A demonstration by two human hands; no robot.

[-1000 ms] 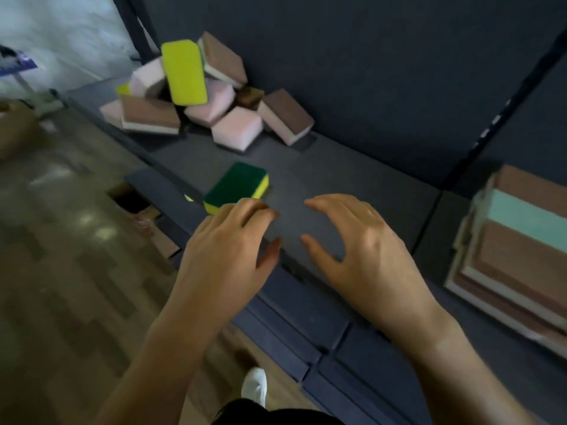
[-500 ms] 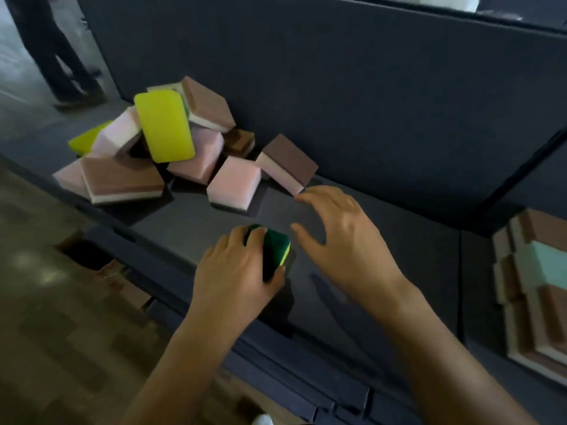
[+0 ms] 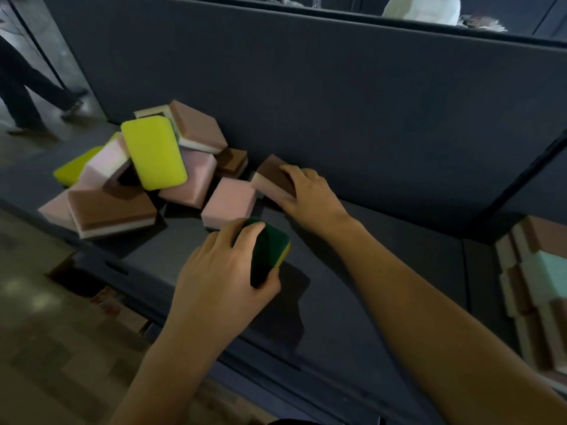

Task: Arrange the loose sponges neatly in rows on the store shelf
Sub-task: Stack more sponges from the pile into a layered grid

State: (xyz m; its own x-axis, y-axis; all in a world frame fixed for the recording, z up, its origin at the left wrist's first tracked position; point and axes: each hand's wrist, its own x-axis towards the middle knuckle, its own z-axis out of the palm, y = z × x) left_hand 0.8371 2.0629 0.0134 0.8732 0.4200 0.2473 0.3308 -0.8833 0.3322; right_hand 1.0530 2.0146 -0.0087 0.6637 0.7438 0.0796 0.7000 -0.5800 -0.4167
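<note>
My left hand [image 3: 227,268] grips a green and yellow sponge [image 3: 270,250], tilted up off the dark shelf [image 3: 383,271]. My right hand [image 3: 310,194] curls over a brown and pink sponge [image 3: 270,176] lying by the shelf's back panel. To the left is a loose pile of several sponges: a bright yellow one [image 3: 153,151] on top, pink ones [image 3: 228,202] and brown-topped ones [image 3: 110,210] around it.
Stacked brown, white and mint sponges [image 3: 537,289] stand at the right, beyond a shelf divider. The dark back panel [image 3: 337,102] rises behind the shelf. A person's legs [image 3: 27,87] pass at the far left. The wooden floor [image 3: 46,348] lies below the shelf edge.
My left hand went from hovering to gripping and lifting the green sponge. My right hand reached forward from the shelf front onto the brown and pink sponge.
</note>
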